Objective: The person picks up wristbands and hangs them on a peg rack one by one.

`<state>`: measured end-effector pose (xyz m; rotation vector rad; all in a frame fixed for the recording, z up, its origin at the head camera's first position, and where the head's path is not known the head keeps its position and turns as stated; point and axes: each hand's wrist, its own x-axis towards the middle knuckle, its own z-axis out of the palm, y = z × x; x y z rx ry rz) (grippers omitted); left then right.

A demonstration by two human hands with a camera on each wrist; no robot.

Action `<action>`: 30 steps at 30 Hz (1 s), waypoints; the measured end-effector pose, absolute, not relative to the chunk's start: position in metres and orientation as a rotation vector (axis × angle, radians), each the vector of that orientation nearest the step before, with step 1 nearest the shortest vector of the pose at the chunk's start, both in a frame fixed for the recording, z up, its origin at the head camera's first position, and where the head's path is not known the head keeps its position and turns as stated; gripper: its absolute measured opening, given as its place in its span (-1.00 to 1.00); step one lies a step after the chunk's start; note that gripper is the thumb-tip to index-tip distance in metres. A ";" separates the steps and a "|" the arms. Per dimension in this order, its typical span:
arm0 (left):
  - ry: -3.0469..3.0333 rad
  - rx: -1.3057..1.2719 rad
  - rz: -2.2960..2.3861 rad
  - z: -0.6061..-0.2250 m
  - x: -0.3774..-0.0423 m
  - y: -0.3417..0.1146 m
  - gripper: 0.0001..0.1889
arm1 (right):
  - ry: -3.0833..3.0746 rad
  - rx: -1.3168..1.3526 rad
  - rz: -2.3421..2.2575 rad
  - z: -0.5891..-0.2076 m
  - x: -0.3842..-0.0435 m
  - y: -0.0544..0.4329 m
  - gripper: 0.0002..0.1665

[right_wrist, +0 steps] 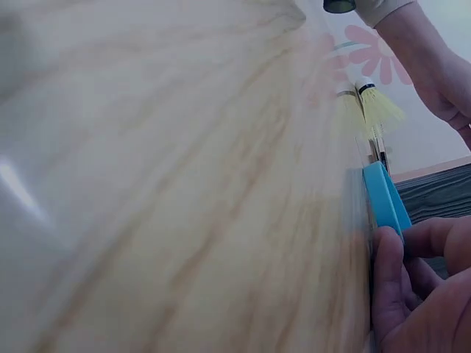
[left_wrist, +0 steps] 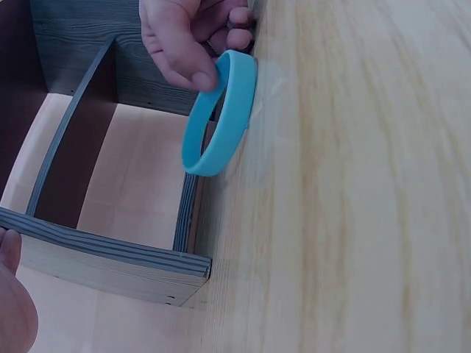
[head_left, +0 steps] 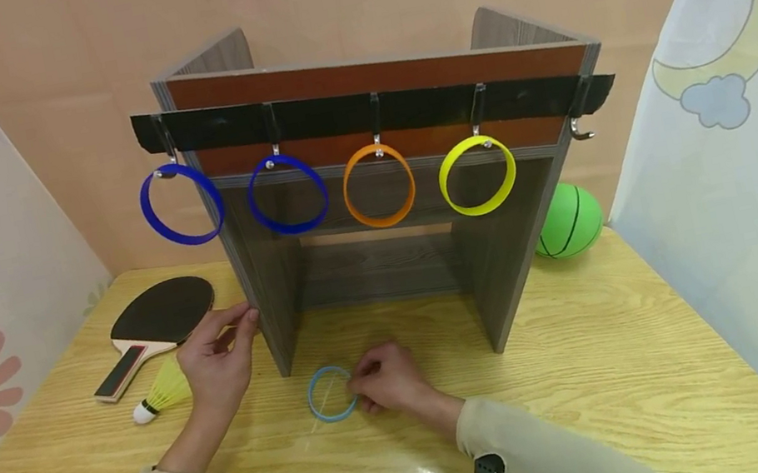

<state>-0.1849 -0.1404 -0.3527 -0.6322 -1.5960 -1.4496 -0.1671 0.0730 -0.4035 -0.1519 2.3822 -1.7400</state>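
Between thumb and fingers my right hand [head_left: 390, 378] pinches the right side of a light blue silicone wristband [head_left: 314, 408], low over the table. In the left wrist view the wristband [left_wrist: 237, 110] tilts up near the wood surface. My left hand [head_left: 220, 362] touches the front edge of the left side panel of a grey wooden stand [head_left: 271, 315] with its fingertips. Two dark blue wristbands [head_left: 154, 221], an orange wristband [head_left: 348, 200] and a yellow wristband [head_left: 445, 189] hang from hooks along the stand's black strip [head_left: 320, 116]. The rightmost hook [head_left: 583, 131] carries no band.
Left of the stand lie a black table tennis paddle [head_left: 163, 308] and a yellow shuttlecock [head_left: 166, 391], close to my left forearm. A green ball [head_left: 569, 220] sits behind the stand's right panel. Printed cloth walls [head_left: 739, 207] border the wooden table [head_left: 603, 383].
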 end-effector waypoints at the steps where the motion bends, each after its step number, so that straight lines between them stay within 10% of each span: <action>1: -1.597 -0.634 -1.450 -0.353 -0.185 -0.140 -0.89 | 2.369 -0.148 -1.752 -0.404 -0.166 0.074 -0.96; 30: -1.592 -0.671 -1.461 -0.354 -0.186 -0.142 -0.89 | 2.000 -0.336 -1.971 -0.345 -0.125 0.168 -0.92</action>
